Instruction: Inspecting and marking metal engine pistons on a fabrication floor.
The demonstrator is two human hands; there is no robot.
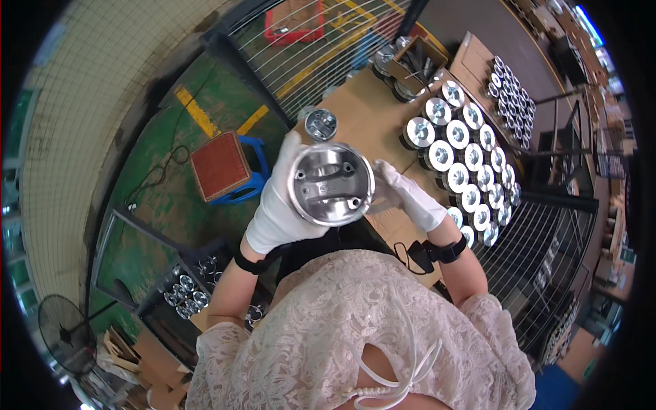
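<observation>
A shiny metal piston (pixel 331 184) is held up in front of me, its hollow underside facing the camera. My left hand (pixel 277 205), in a white glove, grips it along its left side; the fingers behind it are partly hidden. Just right of the rim is my right hand (pixel 410 198), also gloved, with its fingers stretched toward the piston. Whether those fingertips touch it I cannot tell. Beyond the held piston, another piston (pixel 321 125) stands on the cardboard-covered table (pixel 362 102).
Several pistons (pixel 458 135) stand in rows at the table's right. A cardboard box (pixel 417 65) of parts sits at the far end. Wire mesh panels (pixel 321 51) flank the table. On the left are a blue stool (pixel 256 167) with a red-brown top and a floor fan (pixel 66 333).
</observation>
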